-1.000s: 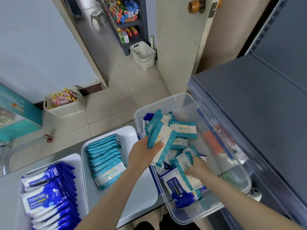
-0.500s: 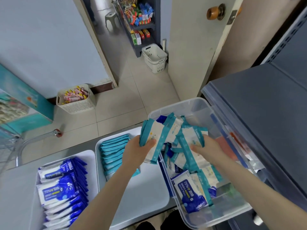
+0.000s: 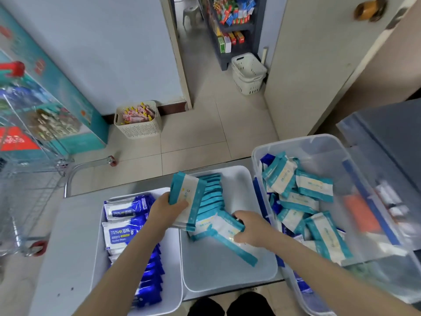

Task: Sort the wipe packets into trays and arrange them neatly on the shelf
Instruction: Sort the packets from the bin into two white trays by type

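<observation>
Over middle tray (image 3: 227,272) now, right hand (image 3: 250,231)

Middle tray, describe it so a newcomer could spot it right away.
On the grey table sit two white trays beside a clear bin. The middle tray is nearer the bin. It holds teal-edged packets; the left tray holds dark blue packets.

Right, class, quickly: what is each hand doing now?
Left hand: grips a teal packet stack.
Right hand: grips teal packets over the middle tray.

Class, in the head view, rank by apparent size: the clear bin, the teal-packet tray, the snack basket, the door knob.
clear bin
teal-packet tray
snack basket
door knob
Farther basket and knob: true sizes unsure.
</observation>
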